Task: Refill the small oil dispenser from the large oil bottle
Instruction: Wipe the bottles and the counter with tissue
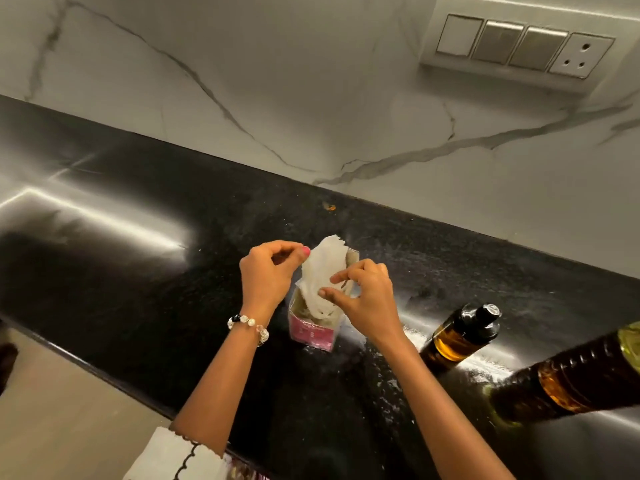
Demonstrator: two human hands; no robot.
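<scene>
Pinching a tissue (320, 271), both hands (268, 271) (367, 296) work left of the small oil dispenser (460, 336).

Materials & finishes, kitchen worktop

Counter (138, 209): polished black stone, glossy w/ streaky glare, dusty specks nr front. Wall (277, 81): white veined marble, smooth, satin. Tissue (320, 271): thin crinkled white paper, in pink card box (311, 332), matt. Small oil dispenser (457, 336): clear amber body, glossy black plastic top. Large oil bottle (568, 379): ribbed clear plastic, shiny. Switch plate (519, 46): brushed-metal look.
</scene>
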